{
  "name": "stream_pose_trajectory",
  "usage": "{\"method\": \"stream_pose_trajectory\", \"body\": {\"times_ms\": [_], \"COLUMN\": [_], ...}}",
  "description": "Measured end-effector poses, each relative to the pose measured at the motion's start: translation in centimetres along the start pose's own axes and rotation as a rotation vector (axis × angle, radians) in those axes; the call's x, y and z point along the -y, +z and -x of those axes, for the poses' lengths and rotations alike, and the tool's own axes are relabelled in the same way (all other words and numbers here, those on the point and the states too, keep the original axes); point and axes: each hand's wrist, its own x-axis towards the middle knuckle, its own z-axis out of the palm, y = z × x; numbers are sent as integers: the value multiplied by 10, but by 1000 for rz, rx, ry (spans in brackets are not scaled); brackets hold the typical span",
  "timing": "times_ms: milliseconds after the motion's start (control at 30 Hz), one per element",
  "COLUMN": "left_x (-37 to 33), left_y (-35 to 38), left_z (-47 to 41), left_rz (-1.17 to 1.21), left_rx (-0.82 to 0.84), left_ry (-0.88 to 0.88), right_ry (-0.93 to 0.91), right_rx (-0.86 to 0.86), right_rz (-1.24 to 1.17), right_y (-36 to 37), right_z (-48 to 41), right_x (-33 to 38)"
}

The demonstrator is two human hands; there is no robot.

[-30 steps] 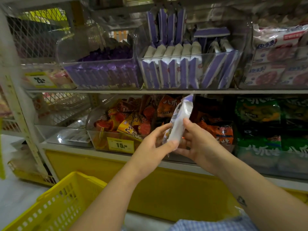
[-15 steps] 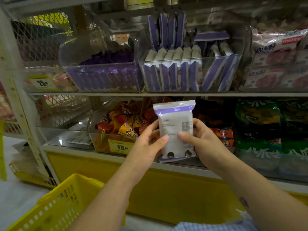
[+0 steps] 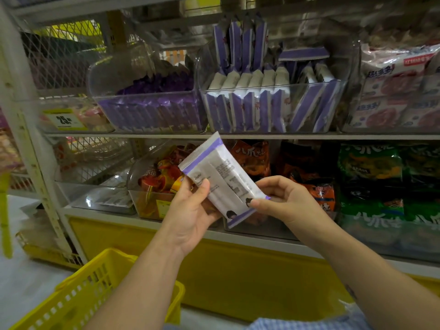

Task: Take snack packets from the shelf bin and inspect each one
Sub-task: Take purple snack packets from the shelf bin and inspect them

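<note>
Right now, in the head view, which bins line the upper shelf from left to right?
Bin with the yellow price tag → bin of dark purple packets → bin of white-and-purple packets → bin of white-and-red packets.

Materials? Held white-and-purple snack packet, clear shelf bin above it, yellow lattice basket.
White-and-purple snack packet: likely thin plastic film, satin; crimped end seals, creases. Clear shelf bin: rigid glossy transparent plastic; packets show through its wall. Yellow lattice basket: apparently moulded plastic; regular holes.
</note>
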Motion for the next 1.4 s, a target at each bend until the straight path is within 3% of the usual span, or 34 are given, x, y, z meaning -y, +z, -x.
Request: {"method": "stream_pose_trajectory", "body": {"times_ms": [167,567,700,833,933,1067,1267,1400], "left_x": [-3,1,-1,1,8,15,19,19], "left_y": [-7,-1,2,8,14,15,18,21], "left_z": [-2,-3,-2,-1,1,2,5,7], "left_rz": [155,209,10,-166,-282,-584,-824,-792], "left_rx": [-21,-78,-164,-181,-207,-249,6,24], "left_ry": [-43,-45,13,44,47,108,-53,-95], "right_ry": [-54,-144,-88,59,67,73,21,-14], "right_rx": [-36,-65,-47,61,136,22,-106,-80], "right_rz": [-32,-25,-129,-198,-225,-167,16,83], "right_y": [1,8,7,10,12,15,16,19], "right_z": [3,6,4,4,5,4,2,4], "right_x": [2,10,7,7,7,6,0,-1]}}
